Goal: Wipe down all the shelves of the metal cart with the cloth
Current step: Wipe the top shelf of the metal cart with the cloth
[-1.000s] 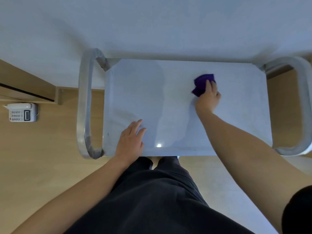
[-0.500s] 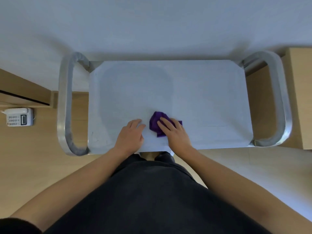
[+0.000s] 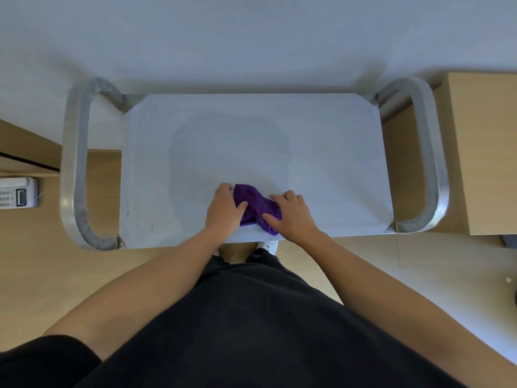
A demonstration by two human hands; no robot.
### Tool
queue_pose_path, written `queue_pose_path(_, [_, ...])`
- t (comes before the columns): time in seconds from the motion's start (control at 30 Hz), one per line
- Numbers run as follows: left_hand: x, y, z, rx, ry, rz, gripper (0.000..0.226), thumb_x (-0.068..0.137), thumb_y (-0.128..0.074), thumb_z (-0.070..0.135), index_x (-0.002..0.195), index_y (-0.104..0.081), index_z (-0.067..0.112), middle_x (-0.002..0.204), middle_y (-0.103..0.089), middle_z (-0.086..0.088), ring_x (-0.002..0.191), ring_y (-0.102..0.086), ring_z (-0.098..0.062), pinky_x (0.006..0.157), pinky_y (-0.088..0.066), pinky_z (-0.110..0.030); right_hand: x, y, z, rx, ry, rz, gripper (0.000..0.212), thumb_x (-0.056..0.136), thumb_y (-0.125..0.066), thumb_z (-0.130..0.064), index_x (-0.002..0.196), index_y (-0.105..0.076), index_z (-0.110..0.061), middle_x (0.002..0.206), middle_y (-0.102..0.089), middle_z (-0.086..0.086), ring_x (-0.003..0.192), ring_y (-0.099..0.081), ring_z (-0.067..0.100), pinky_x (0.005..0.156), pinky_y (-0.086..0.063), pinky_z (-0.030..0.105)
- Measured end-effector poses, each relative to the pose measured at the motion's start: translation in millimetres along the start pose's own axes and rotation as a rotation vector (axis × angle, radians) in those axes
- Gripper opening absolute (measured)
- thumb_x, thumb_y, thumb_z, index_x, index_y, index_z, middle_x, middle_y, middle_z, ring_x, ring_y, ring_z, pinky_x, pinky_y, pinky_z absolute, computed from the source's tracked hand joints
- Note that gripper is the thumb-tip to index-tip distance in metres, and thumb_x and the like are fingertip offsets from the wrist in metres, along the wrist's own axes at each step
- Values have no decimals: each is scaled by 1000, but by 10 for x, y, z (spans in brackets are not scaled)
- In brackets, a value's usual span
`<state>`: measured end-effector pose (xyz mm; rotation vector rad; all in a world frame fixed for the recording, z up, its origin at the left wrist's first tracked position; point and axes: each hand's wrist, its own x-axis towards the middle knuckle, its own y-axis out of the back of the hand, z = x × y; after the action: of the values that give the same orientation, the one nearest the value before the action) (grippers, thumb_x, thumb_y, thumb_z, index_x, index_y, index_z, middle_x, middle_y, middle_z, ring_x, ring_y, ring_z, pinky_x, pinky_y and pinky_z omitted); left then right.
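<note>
A white desk telephone lies on the wooden floor at far left. Near the front edge of the silver metal cart's top shelf, the left hand and right hand each grip one end of the crumpled purple cloth, fingers curled and thumbs pressing it. A light wooden cabinet stands at right.

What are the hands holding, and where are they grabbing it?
The purple cloth: the left hand grips its left side, the right hand its right end, on the top shelf.
</note>
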<state>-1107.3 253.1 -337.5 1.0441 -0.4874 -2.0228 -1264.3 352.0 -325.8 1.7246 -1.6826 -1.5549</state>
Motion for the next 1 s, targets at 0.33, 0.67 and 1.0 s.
queue_pose_path(0.33, [10,47,33,16,-83,-17,20,87,-64,15,99,-48,16,92,-55,-3,84,-58,-24,69,-49,-33,-4,17,-28,644,-81,-131,45,82,-72,-32,116,-44,-20,100,-60,0,88,-62,17,75,-56,29])
queue_pose_path(0.67, [-51,408,3,-17,-179,13,22,92,-60,17,113,-58,11,103,-65,-3,95,-61,-23,86,-52,-38,168,175,-125,576,-22,-104,32,79,-75,-37,104,-64,-19,94,-66,-3,86,-61,14,74,-54,29])
queue_pose_path(1.0, [38,727,-59,72,-559,241,34,76,-66,-10,98,-57,14,116,-62,-2,100,-59,-18,81,-52,-30,290,392,-357,158,272,348,30,77,-78,-20,92,-52,-15,92,-55,0,81,-47,18,71,-43,30])
